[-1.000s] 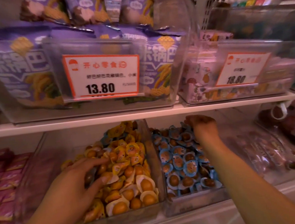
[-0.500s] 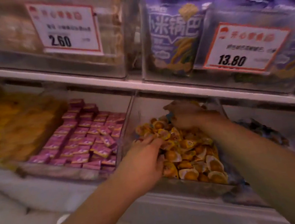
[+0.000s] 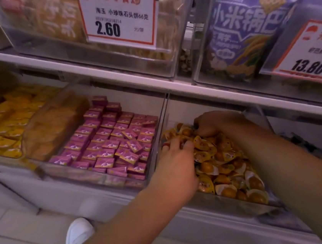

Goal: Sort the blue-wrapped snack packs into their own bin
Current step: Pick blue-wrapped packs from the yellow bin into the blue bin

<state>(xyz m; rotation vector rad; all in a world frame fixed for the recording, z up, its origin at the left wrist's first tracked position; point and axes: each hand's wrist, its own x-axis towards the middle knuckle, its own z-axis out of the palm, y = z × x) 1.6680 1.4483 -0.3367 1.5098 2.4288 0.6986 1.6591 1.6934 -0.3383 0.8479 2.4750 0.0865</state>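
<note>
White shelf (image 3: pixel 111 189) carries clear bins (image 3: pixel 159 142) of wrapped snacks.

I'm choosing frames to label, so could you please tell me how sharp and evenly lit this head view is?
Head view: the 2.60 price tag reads sharply; the yellow packs at far left smear with blur; the clear bin fronts carry hazy glare; the shelf bows from wide-angle distortion; the far right is dim.

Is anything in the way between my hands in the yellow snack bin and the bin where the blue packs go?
Yes. A clear divider wall stands on the right of the yellow snack bin, where both the left hand and right hand are. The blue packs' bin lies past it, mostly hidden by the right forearm.
</note>
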